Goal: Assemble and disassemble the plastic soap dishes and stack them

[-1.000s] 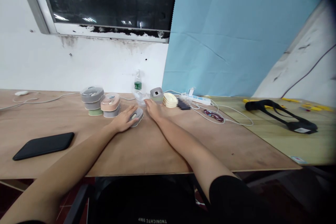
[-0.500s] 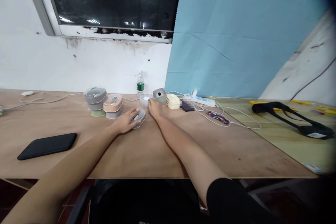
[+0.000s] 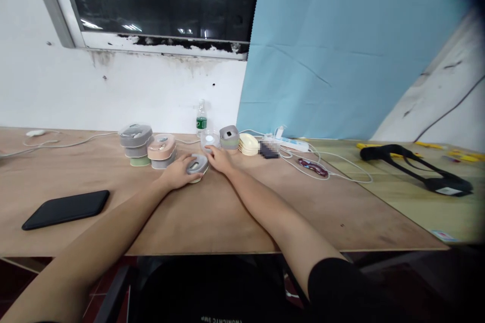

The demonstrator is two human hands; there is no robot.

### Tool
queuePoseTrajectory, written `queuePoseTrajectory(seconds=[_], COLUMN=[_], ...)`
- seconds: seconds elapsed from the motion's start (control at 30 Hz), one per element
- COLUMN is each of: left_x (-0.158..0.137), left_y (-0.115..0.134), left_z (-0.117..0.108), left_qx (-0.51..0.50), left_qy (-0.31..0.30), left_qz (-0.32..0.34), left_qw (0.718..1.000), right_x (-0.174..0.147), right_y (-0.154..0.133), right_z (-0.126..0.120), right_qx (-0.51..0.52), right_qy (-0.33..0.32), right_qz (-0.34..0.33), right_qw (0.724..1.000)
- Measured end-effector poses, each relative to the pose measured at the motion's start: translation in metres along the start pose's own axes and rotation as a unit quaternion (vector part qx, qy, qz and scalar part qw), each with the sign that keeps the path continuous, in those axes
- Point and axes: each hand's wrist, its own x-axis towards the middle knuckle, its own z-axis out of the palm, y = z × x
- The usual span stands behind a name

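My left hand (image 3: 177, 172) is wrapped round the near left side of a small lidded box (image 3: 198, 163) with a grey lid, which rests on the table. My right hand (image 3: 220, 158) is at the far right corner of that box, its fingers drawn together; whatever they may hold is hidden. Just beyond these fingers stands a clear plastic container (image 3: 209, 138). Behind my right hand are a grey-and-green box (image 3: 229, 137) and a stack of cream dishes (image 3: 249, 144). Left of my hands are a pink-lidded stack (image 3: 162, 149) and a taller grey-lidded stack (image 3: 135, 140).
A water bottle (image 3: 201, 120) stands by the wall. A black phone-shaped slab (image 3: 66, 209) lies at the front left. To the right are a power strip (image 3: 294, 144) with cables, a dark red patterned object (image 3: 313, 167) and a black strap-like frame (image 3: 417, 169).
My right hand has moved slightly left and towards me, from the clear container to the box's corner. My left hand stays on the box. The view has shifted a little.
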Motion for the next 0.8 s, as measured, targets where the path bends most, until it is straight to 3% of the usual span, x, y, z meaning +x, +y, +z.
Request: queuePoseTrajectory(seconds=[0.23,0.33,0.47,0.63,0.7,0.8], left_x=[0.001,0.001,0.001,0.001,0.001,0.001], left_y=[-0.001,-0.002,-0.005,-0.008,-0.006,0.0], left_z=[-0.009,-0.012,-0.014,-0.012,-0.01,-0.008], left_qx=[-0.052,-0.084,-0.109,-0.128,-0.126,-0.107], left_qy=[0.116,0.156,0.159,0.11,0.086,0.069], left_qz=[-0.001,0.031,0.067,0.123,0.146,0.128], left_qw=[0.992,0.984,0.979,0.978,0.977,0.984], right_x=[0.002,0.001,-0.001,0.0,0.006,0.023], right_y=[-0.006,-0.007,-0.009,-0.007,-0.005,-0.002], right_z=[0.001,-0.003,-0.006,-0.006,-0.008,-0.015], right_qx=[0.024,0.05,0.082,0.123,0.138,0.17], right_qy=[0.028,0.04,0.074,0.124,0.138,0.202], right_qz=[-0.051,-0.069,-0.068,-0.086,-0.052,0.082], right_qw=[0.998,0.996,0.992,0.981,0.979,0.961])
